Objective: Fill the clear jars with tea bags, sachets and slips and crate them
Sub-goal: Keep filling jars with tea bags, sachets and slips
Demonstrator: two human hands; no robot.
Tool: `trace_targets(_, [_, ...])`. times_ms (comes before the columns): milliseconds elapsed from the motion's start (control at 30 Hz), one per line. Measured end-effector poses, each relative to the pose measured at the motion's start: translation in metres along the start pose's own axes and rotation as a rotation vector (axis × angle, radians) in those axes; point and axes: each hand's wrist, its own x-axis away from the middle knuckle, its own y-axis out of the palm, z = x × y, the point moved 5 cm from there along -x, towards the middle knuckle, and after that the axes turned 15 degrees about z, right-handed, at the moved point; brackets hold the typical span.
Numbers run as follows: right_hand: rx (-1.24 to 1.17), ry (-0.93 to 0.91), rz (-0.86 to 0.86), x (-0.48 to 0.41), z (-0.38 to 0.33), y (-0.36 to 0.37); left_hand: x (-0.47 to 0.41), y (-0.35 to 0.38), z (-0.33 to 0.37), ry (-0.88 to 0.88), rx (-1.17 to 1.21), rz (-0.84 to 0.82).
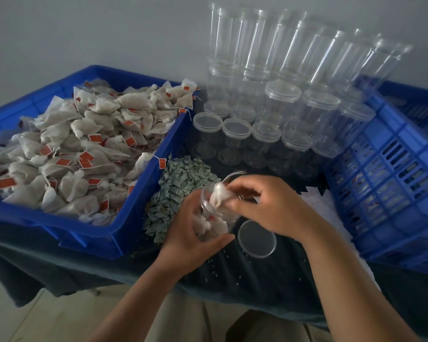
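My left hand (pixel 188 230) grips a clear jar (pixel 214 211), tilted with its open mouth toward the upper right; several tea bags lie inside it. My right hand (pixel 262 203) pinches a white tea bag (pixel 218 193) at the jar's mouth. The jar's clear lid (pixel 256 238) lies flat on the dark cloth just right of the jar. A blue bin (pixel 124 225) on the left is heaped with tea bags (pixel 79 149) with red tags. A pile of small green-and-white sachets (pixel 178 183) lies beside the bin. White slips (pixel 331 213) lie under my right forearm.
Several empty lidded clear jars (pixel 282 119) stand and are stacked at the back centre. A blue slotted crate (pixel 391 183) stands at the right. The table wears a dark cloth (pixel 245 280), its front edge near my lap; a grey wall rises behind.
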Motion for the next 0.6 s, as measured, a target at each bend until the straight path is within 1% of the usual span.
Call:
trace_targets(33, [0.079,-0.037,-0.008,0.001,-0.006,0.002,0.001,0.001,0.0,0.003,0.017,-0.004])
trace_targets(67, [0.09,-0.058,0.037,0.0,-0.013,0.001,0.001,0.002,0.0,0.004,0.017,-0.01])
trace_targets(167, [-0.058,-0.051,0.267,-0.013,-0.031,-0.012,0.0,0.007,-0.003,0.013,-0.038,-0.049])
trace_targets(200, [-0.051,-0.05,0.3,-0.022,-0.037,-0.012,0.0,0.009,-0.004,0.012,-0.046,-0.061])
trace_targets(233, [-0.01,-0.05,0.277,-0.033,-0.044,-0.007,0.0,0.01,-0.006,0.004,-0.049,-0.071])
trace_targets(333, [0.148,-0.106,0.062,-0.071,-0.07,0.031,0.0,0.012,-0.01,0.002,-0.086,-0.084])
trace_targets(367, [0.175,-0.13,0.023,-0.082,-0.079,0.046,-0.001,0.013,-0.012,0.007,-0.095,-0.089])
trace_targets(433, [0.26,-0.147,-0.022,-0.103,-0.09,0.076,-0.001,0.014,-0.015,0.003,-0.096,-0.101])
trace_targets(500, [0.419,-0.13,-0.075,-0.119,-0.091,0.106,0.0,0.014,-0.019,-0.02,-0.086,-0.088])
trace_targets(567, [0.526,-0.072,-0.109,-0.129,-0.087,0.127,0.001,0.014,-0.021,-0.043,-0.061,-0.074])
trace_targets(600, [0.525,-0.039,-0.106,-0.132,-0.087,0.133,-0.001,0.013,-0.021,-0.048,-0.051,-0.065])
